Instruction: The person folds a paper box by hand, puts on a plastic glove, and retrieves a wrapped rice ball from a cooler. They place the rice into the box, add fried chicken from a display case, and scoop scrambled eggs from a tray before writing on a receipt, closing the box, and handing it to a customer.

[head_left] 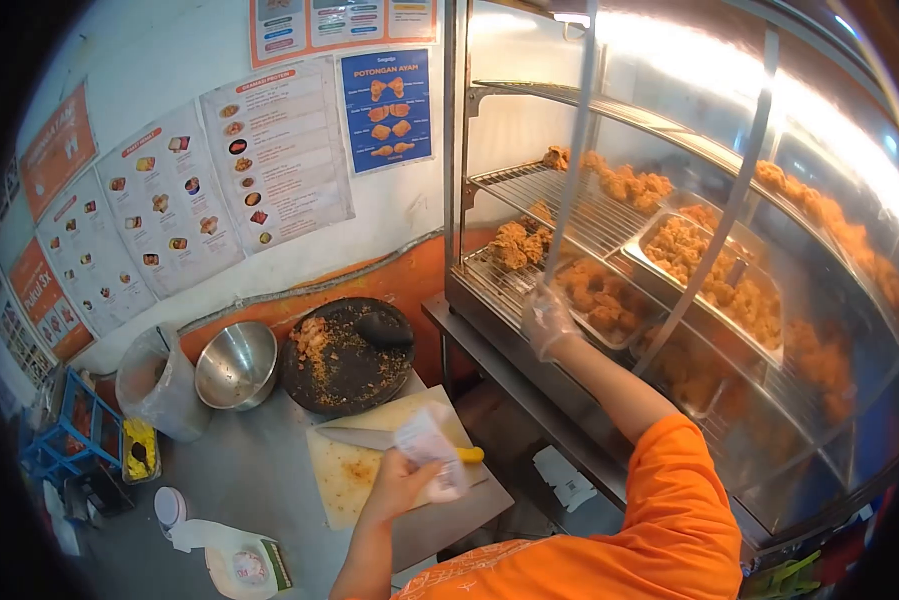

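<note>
My left hand [406, 485] is closed around a small white paper bag [431, 450], held above the cutting board [334, 490]. A knife with a yellow handle [469, 454] lies on the board, partly hidden behind the bag. My right hand [549, 320], in a clear plastic glove, reaches to the display case and closes on the lower edge of its clear sliding door [572, 170]. Just behind that hand, pieces of fried chicken [519, 245] rest on a wire rack [484, 272]. The right fingertips are partly hidden.
A black stone mortar [319, 395] with a pestle [384, 330] and crumbs stands behind the board. Left of it are a steel bowl [236, 365], a lined bucket [174, 400] and a blue crate [74, 425]. A metal tray [634, 250] of fried pieces sits inside the case.
</note>
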Demonstrator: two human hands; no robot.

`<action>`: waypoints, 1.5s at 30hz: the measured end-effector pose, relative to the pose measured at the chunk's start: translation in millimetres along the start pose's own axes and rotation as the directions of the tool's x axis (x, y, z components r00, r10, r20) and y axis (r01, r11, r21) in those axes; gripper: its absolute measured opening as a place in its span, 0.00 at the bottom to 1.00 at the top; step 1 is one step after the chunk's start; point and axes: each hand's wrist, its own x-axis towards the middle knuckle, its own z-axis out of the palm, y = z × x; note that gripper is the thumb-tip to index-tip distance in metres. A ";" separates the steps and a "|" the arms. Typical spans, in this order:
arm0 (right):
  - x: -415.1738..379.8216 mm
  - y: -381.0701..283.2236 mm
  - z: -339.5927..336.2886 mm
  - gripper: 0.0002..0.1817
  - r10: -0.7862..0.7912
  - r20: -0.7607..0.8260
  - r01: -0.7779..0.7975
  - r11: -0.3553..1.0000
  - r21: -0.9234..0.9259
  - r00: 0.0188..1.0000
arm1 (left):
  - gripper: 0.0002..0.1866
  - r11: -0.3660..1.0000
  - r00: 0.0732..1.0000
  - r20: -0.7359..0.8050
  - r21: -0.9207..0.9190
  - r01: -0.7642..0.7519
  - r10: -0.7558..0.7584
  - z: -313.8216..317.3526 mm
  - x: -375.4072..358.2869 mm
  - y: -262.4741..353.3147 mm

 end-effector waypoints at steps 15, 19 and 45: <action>142.3 43.3 -125.3 0.21 0.176 0.182 -0.252 0.615 0.747 0.967 | 0.21 0.951 0.540 -0.785 0.288 -0.115 0.303 -27.2 -2.0 6.8; 202.2 114.0 -60.9 0.13 0.388 0.331 -0.509 0.612 0.605 0.860 | 0.15 0.884 0.405 -0.825 0.461 0.080 0.394 -38.9 -14.1 -4.9; 276.8 230.2 110.9 0.25 0.737 0.553 -0.880 0.121 0.458 0.389 | 0.13 0.685 0.336 -0.863 0.505 0.525 0.379 -23.5 -54.8 2.5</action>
